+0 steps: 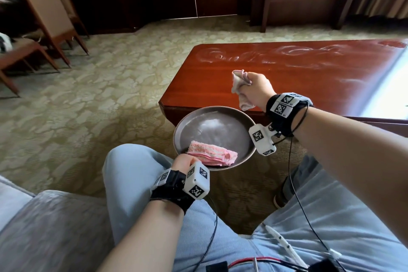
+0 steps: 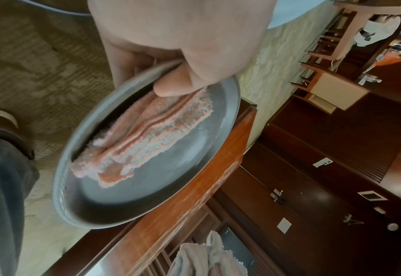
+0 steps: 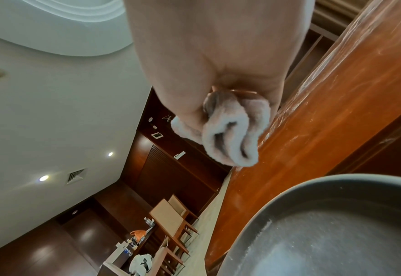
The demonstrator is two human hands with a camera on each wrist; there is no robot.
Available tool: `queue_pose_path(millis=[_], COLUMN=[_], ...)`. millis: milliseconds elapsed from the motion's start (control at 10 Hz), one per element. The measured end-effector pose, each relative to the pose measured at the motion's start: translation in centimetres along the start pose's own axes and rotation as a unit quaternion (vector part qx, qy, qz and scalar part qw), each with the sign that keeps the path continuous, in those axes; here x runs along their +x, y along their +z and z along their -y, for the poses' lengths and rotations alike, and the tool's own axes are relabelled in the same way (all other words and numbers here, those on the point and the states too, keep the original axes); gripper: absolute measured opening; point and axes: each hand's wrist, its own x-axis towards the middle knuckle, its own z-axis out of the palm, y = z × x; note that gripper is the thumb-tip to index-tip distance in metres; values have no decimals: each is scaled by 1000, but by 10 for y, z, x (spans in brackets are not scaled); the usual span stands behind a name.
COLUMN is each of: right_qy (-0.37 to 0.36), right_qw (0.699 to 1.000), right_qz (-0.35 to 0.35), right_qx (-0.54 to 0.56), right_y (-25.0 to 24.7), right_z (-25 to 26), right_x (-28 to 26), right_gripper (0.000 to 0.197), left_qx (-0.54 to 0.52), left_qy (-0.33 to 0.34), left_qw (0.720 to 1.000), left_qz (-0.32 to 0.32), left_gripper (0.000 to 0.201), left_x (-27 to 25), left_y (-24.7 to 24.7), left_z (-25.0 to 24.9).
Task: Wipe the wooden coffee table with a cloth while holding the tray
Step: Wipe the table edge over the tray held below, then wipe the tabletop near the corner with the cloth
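— OK, what have we got for the left hand?
— We see it gripping the near rim of the round grey tray, thumb over the edge and pressing on a folded pink towel that lies in the tray. The other fingers curl under the rim.
— And where is the tray?
— Held in the air in front of our knees, just off the near corner of the wooden coffee table, partly overlapping its edge in the head view.
— Right hand?
— Closed in a fist round a bunched pale cloth; the cloth ends stick out both sides of the fist. We see it over the near part of the tabletop; whether cloth touches wood, we can't tell.
— Tabletop?
— Whitish swirl marks along the far side.
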Motion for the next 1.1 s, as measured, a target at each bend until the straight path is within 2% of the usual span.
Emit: queue_pose_path(millis=[100, 200, 300, 400, 500, 600, 700, 800, 900, 1000, 1100], right_qy=[8, 23, 40, 77, 118, 196, 222, 203, 253, 317, 391], right_qw=[1000, 997, 994, 959, 911, 865, 850, 879, 863, 801, 724], right_qz=[-16, -33, -55, -51, -31, 69, 137, 69, 43, 59, 48], right_qx=[21, 62, 80, 268, 393, 457, 458, 427, 435, 504, 566], right_y=[-9, -18, -25, -22, -15, -4, 12, 32, 40, 34, 15], right_z=[4, 1, 1, -3, -13, -46, -74, -91, -91, -80, -55], right_x=[5, 19, 35, 58, 88, 127, 166, 213, 254, 273, 279], right_gripper=[18, 19, 17, 24, 12, 32, 40, 23, 20, 25, 30], left_qx=[3, -34, -24, -53, -82, -154, -216, -218, -200, -178, -164], left_qy=[21, -16, 52, 50, 42, 25, 13, -7, -32, -54, -79], left_qw=[1000, 996, 997, 997, 996, 987, 976, 976, 979, 981, 980], left_qz=[20, 81, 56, 29, 22, 40, 11, 2, -22, -54, -77], left_gripper=[25, 49, 18, 37, 37, 28, 31, 36, 41, 36, 35], left_x=[44, 61, 44, 48, 81, 112, 159, 187, 207, 207, 189], left_y=[-9, -12, 2, 9, 12, 22, 30, 43, 47, 52, 59], left_z=[-9, -25, -61, -93, -119, -148, -171, -200, -225, -257, -294])
